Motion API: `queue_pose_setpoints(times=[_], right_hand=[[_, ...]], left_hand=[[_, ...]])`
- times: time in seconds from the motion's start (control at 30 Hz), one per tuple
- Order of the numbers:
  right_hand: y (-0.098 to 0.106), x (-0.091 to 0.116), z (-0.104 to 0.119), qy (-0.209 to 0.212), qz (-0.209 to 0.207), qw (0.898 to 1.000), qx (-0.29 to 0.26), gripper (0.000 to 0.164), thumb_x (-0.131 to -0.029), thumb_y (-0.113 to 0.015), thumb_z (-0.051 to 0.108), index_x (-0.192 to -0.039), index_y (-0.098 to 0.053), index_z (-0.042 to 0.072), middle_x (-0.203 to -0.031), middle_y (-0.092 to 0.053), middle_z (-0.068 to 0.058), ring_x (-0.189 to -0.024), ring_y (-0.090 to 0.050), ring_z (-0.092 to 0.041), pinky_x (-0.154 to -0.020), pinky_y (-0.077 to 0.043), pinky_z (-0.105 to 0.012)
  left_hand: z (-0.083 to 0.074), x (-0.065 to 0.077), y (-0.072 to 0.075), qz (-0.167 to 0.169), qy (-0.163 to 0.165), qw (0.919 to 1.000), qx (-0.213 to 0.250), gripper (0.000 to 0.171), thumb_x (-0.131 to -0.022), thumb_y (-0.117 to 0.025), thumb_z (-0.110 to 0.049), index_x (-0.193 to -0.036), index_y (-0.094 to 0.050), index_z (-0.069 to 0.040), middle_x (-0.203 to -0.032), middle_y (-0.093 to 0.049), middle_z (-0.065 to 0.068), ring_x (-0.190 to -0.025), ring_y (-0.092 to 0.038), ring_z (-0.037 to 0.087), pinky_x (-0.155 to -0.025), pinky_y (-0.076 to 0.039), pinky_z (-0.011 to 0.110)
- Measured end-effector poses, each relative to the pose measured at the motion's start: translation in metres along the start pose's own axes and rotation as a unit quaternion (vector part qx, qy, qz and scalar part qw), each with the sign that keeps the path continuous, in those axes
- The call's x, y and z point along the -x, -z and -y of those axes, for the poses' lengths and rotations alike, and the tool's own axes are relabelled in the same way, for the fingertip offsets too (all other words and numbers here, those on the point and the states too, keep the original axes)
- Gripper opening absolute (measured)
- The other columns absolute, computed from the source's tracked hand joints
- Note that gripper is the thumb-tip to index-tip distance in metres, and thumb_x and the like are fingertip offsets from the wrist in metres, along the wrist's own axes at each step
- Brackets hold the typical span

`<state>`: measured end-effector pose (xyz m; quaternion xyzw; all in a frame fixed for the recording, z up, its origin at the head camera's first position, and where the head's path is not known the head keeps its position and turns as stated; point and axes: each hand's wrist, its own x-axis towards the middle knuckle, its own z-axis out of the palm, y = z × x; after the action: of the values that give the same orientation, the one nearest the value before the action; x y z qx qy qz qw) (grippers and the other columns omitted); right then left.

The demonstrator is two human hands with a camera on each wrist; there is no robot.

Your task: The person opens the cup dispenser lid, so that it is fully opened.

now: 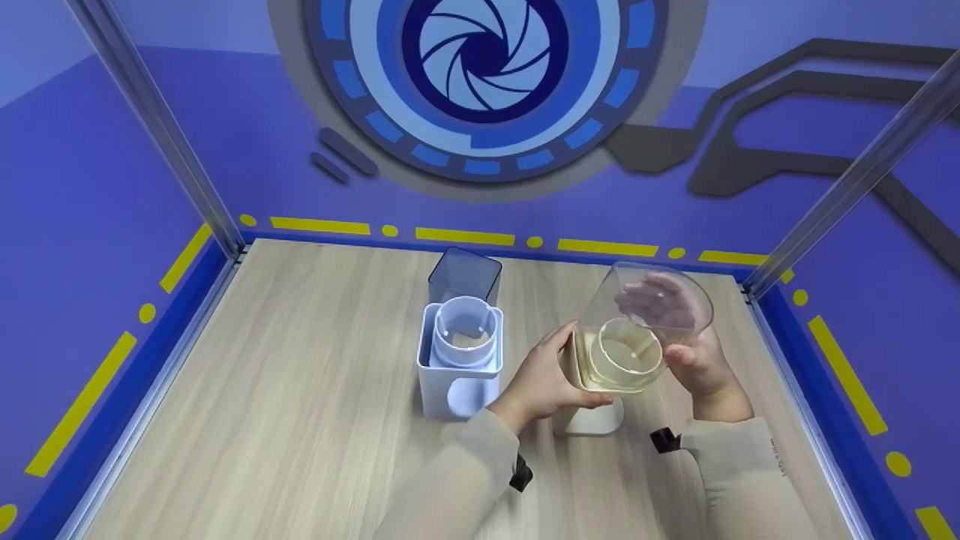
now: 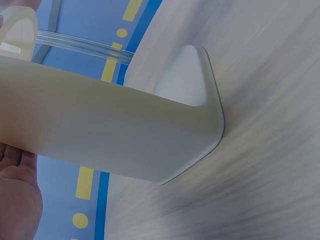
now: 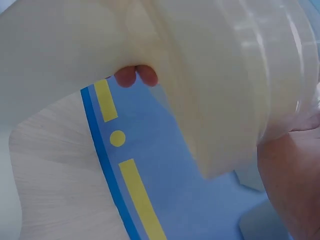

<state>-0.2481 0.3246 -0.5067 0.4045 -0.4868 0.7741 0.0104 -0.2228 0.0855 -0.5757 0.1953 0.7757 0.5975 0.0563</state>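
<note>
A cream plastic dispenser-like unit stands tilted at the right, its pale foot low over the table. My left hand grips its upper body from the left, thumb at the front. My right hand holds a clear plastic container at the unit's top; its fingers show through the clear wall. A round cream collar is visible at the container's lower end. Whether the container is seated on the unit, I cannot tell. In the right wrist view, left fingertips show under the cream body.
Left of my hands stands a similar pale blue unit with a round collar. Right behind it is a smoky see-through square container. Blue printed walls and metal posts enclose the wood-grain table.
</note>
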Motion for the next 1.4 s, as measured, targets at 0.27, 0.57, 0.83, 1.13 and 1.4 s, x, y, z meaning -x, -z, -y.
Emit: queue_pose_setpoints(times=[0.27, 0.57, 0.83, 1.13, 1.4], right_hand=[[-0.006, -0.024, 0.018, 0.083, -0.013, 0.996, -0.035, 0.084, -0.091, -0.084, 0.007, -0.161, -0.041, -0.013, -0.155, -0.064, -0.029, -0.144, -0.066, -0.042, -0.127, -0.051, -0.048], [0.002, -0.037, 0.040, 0.101, -0.080, 0.991, -0.022, 0.076, -0.085, -0.080, -0.010, -0.154, -0.049, -0.012, -0.146, -0.068, -0.026, -0.139, -0.068, -0.038, -0.125, -0.053, -0.044], [0.026, -0.031, 0.038, 0.111, -0.180, 0.976, 0.043, 0.071, -0.083, -0.082, -0.014, -0.149, -0.057, -0.003, -0.141, -0.069, -0.019, -0.136, -0.065, -0.030, -0.119, -0.053, -0.036], [0.041, -0.020, 0.024, 0.105, -0.296, 0.946, 0.077, 0.067, -0.083, -0.069, -0.022, -0.143, -0.062, 0.006, -0.136, -0.066, -0.015, -0.122, -0.066, -0.025, -0.097, -0.055, -0.028], [0.054, -0.005, 0.008, 0.064, -0.370, 0.918, 0.126, 0.072, -0.082, -0.076, -0.023, -0.144, -0.059, 0.011, -0.134, -0.068, -0.007, -0.123, -0.057, -0.020, -0.090, -0.051, -0.023]], left_hand=[[0.000, -0.003, 0.003, 0.004, -0.017, 0.9997, 0.017, 0.116, -0.065, -0.113, -0.031, -0.164, -0.053, -0.029, -0.154, -0.066, -0.010, -0.145, -0.059, 0.009, -0.133, -0.044, 0.035], [0.002, -0.003, 0.003, 0.005, -0.019, 0.9992, 0.036, 0.114, -0.066, -0.113, -0.025, -0.163, -0.054, -0.030, -0.150, -0.066, -0.014, -0.145, -0.058, 0.006, -0.132, -0.044, 0.033], [0.001, -0.001, 0.001, 0.000, -0.013, 0.9996, 0.023, 0.117, -0.066, -0.113, -0.029, -0.165, -0.052, -0.029, -0.157, -0.064, -0.009, -0.148, -0.058, 0.010, -0.133, -0.044, 0.035], [0.002, -0.001, -0.001, 0.002, -0.022, 0.9994, 0.027, 0.116, -0.067, -0.112, -0.028, -0.166, -0.051, -0.029, -0.158, -0.063, -0.009, -0.147, -0.058, 0.009, -0.132, -0.045, 0.033], [0.003, 0.001, -0.002, -0.004, -0.015, 0.9996, 0.023, 0.117, -0.067, -0.112, -0.031, -0.167, -0.051, -0.026, -0.162, -0.061, -0.005, -0.151, -0.055, 0.012, -0.134, -0.043, 0.036]])
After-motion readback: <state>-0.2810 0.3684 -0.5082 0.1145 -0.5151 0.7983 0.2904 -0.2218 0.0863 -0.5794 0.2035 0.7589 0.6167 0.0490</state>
